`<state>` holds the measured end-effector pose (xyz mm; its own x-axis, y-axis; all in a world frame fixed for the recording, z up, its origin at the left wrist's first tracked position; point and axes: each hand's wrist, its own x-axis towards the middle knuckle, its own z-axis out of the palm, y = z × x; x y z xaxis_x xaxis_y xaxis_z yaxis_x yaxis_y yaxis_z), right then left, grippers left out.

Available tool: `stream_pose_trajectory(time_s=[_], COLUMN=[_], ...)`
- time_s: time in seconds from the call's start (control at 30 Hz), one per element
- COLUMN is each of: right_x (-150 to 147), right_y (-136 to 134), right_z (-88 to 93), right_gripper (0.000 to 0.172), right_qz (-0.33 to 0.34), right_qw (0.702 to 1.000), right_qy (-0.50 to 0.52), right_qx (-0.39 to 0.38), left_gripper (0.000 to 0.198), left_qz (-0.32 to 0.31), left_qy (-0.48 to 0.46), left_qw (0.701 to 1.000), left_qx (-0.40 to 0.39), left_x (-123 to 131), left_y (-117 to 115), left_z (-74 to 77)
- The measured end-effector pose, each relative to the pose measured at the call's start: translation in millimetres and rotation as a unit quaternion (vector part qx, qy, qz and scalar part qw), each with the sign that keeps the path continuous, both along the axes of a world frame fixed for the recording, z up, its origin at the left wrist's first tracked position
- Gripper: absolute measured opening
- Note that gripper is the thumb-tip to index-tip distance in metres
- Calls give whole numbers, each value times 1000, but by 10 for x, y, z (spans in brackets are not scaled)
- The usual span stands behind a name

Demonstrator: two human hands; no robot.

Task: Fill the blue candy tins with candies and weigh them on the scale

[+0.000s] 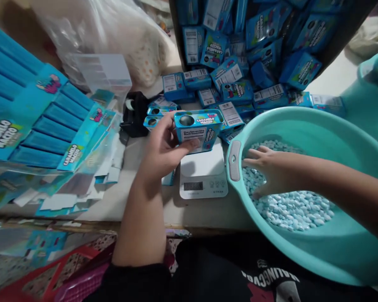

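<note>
My left hand (162, 157) grips a small blue candy box (198, 131), its thumb across the printed front. The box is upright over the back of a white digital scale (204, 170); I cannot tell whether it rests on the plate. A dark round opening shows on its top. To the right, my right hand (269, 170) reaches into a turquoise tub (330, 130), fingers apart among pale blue candies (297, 212). Its fingertips are partly hidden, and no candy is visibly held in them.
A large carton of blue candy boxes (236, 84) spills toward me at the back. A black tape dispenser (135, 113) stands left of my left hand. Flat blue packs (34, 109) and cardboard pieces (61, 201) cover the left side. A turquoise container (371, 100) is far right.
</note>
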<state>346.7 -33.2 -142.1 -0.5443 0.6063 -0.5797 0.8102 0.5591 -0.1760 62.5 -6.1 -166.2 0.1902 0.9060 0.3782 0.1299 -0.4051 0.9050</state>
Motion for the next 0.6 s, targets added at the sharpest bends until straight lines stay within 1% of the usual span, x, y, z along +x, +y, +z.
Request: stream_pose_trajectory(time_s=[0.1,0.27,0.4,0.47,0.53,0.6], right_x=[9,-4,-16,-31,-45,-53], right_y=[-12,-22,-22,-18,-9,0], right_z=[-33,-88,-80,-62,-43,-28], right_gripper=[78,78,81,79,74,69], right_qz=[2,-1,-16,-19,-20,-23], right_qw=[1000,1000,1000,999,999,998], right_qy=[2,0,-6,-19,-33,-38], right_qx=[-6,0,-19,-28,-31,-36], left_gripper=[48,44,41,38,37,40], left_qz=[4,-2,7,11,6,-26], left_qy=[1,-6,-18,-17,0,46], left_qw=[1000,1000,1000,999,1000,998], left_qx=[4,5,23,29,12,-24], left_x=[-41,-119,-119,-100,-89,-98], left_y=[-23,-30,2,19,26,23], left_z=[8,52,60,58,61,69])
